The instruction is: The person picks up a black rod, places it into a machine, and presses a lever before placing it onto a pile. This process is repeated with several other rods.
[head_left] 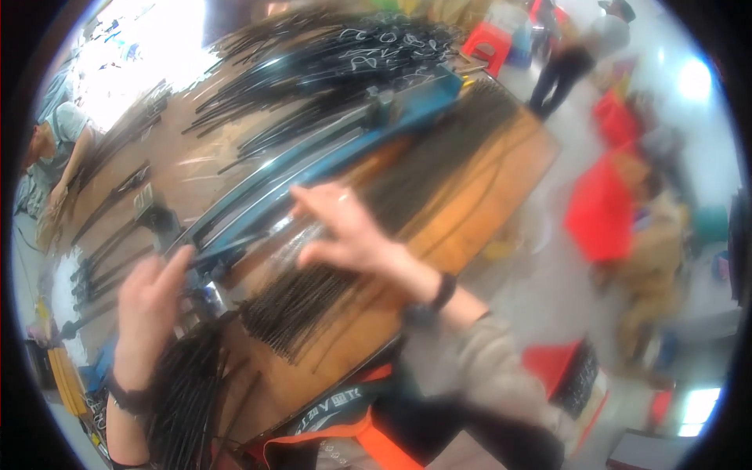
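Observation:
A long blue metal rail jig [313,164] runs diagonally across the wooden table, with a clamp-like metal block at each end. My right hand [345,231] is over the rail's near side, index finger stretched out and thumb apart, with nothing visible in it. Under and beside it lies a wide bundle of thin dark rods [294,309] on the tabletop. My left hand [150,305] is at the rail's near left end, beside the metal block [157,219]. Motion blurs its fingers, so any hold is unclear. Both wrists wear dark bands.
Piles of black rods [313,70] cover the table's far side, and another bunch [188,399] lies below my left hand. A person [66,149] is at the left edge; another [580,55] stands far right. A red stool [487,45] and red bags [603,207] are beyond the wooden table [470,227].

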Demonstrator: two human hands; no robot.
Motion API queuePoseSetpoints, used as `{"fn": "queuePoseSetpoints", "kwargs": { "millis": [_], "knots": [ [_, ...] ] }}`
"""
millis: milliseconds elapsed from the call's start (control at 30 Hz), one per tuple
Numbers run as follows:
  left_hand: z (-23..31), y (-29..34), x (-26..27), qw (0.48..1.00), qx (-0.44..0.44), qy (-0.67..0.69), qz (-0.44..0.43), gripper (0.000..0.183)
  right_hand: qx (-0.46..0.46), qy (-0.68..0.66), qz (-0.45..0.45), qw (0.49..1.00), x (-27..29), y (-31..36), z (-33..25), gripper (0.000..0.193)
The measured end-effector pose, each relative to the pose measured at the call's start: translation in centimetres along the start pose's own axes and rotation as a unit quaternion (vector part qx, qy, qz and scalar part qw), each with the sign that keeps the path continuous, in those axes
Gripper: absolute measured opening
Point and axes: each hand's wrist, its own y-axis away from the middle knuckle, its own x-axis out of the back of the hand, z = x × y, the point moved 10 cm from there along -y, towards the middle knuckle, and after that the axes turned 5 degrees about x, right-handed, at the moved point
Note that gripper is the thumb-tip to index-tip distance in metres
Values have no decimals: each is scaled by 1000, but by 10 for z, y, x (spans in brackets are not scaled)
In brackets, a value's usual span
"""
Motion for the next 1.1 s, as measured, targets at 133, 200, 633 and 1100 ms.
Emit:
{"fn": "queuePoseSetpoints", "kwargs": {
  "millis": [133,200,633,1100],
  "knots": [
    [4,16,2,1000,-30,5,7,42,20,-3,-95,995,-52,15,-21,43],
    [-9,27,14,1000,-13,-11,20,42,20,-9,-80,997,-48,12,-11,41],
    [-151,128,77,972,168,-70,149,29,-32,117,-123,985,-70,27,42,23],
    [-173,200,125,939,296,20,172,21,-68,-245,-231,939,-265,-89,-38,15]
  ]
}}
